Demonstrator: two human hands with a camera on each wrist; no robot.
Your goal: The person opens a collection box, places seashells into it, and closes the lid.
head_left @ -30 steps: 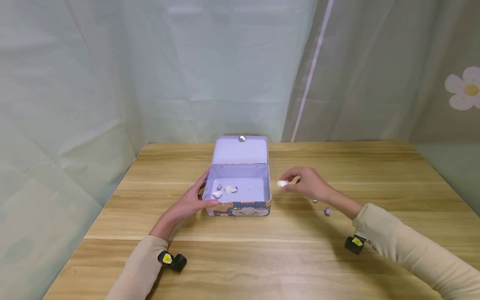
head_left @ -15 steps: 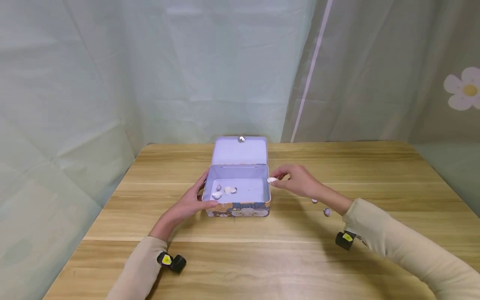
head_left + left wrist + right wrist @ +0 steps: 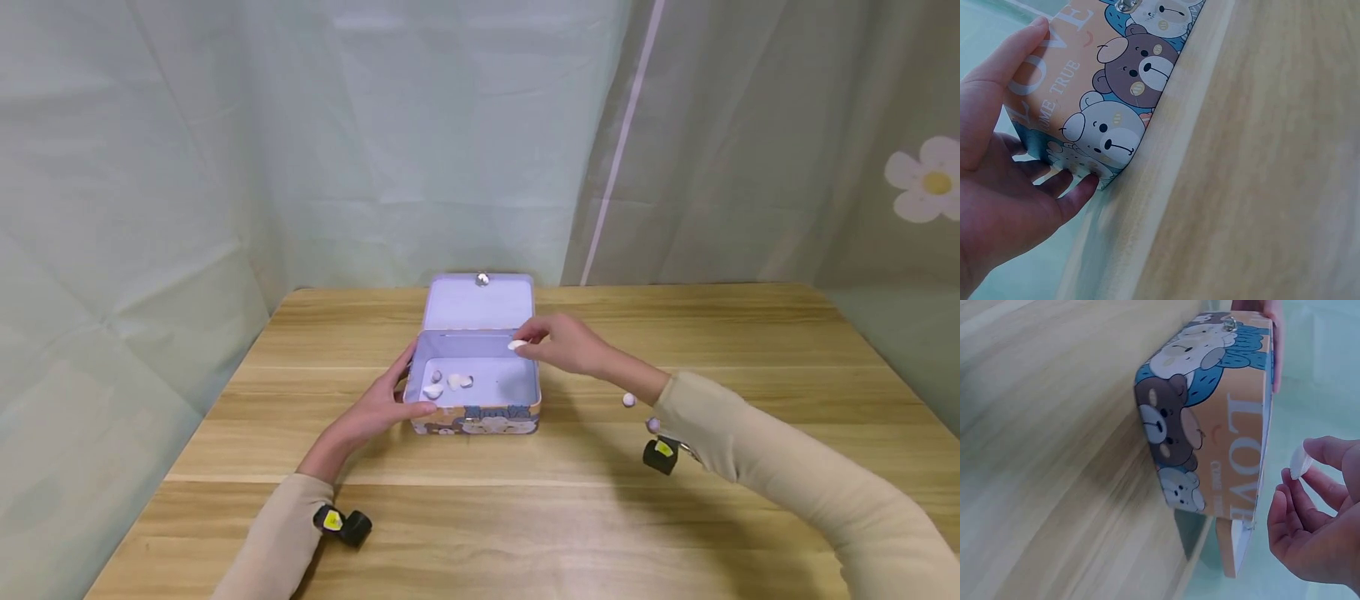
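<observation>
A small tin box printed with cartoon bears stands in the middle of the wooden table with its lid tilted up and back. Several small pale shells lie at the left of its pale floor. My left hand grips the box's left end, thumb on the front rim. My right hand hovers over the box's right rear corner and pinches a white shell between thumb and fingertips.
Two more small shells lie on the table right of the box, one partly behind my right sleeve. Pale curtains hang close behind the table's far edge and along its left side.
My right hand has carried the white shell leftward and a little farther away, from the table right of the box to above the box's right rear corner. The left hand and box have stayed put.
</observation>
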